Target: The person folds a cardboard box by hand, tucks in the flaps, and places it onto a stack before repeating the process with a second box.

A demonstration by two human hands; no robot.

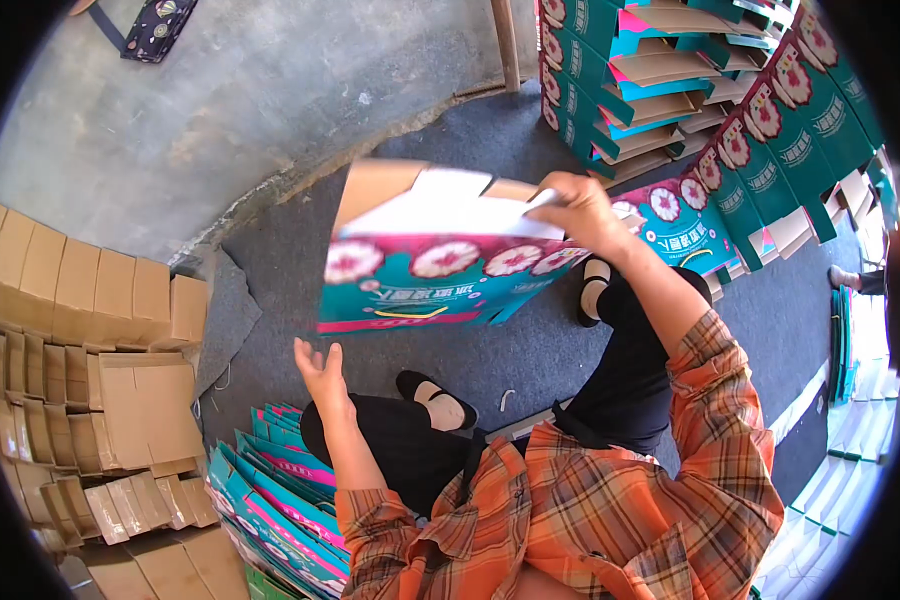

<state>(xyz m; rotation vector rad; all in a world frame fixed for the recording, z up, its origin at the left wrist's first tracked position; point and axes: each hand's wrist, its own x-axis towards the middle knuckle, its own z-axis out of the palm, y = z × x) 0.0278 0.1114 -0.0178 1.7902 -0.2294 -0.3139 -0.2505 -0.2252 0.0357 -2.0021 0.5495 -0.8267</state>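
A teal and magenta printed carton (410, 285) with flower pictures and a yellow handle hangs in front of me, its white and brown flaps spread at the top. My right hand (585, 212) grips the carton's upper right edge, fingers wrapped round a flap. Below the carton's lower left corner, my left hand (322, 375) is raised with its fingers apart and holds nothing. Flattened teal cartons (280, 500) lean in a pile beside my left leg.
Brown cardboard boxes (150, 400) are stacked at the left. Teal cartons (790, 150) stand in tall stacks at the upper right. A grey wall (240, 90) rises ahead. Another person's foot (844, 278) shows at the right, near more flat cartons (860, 430).
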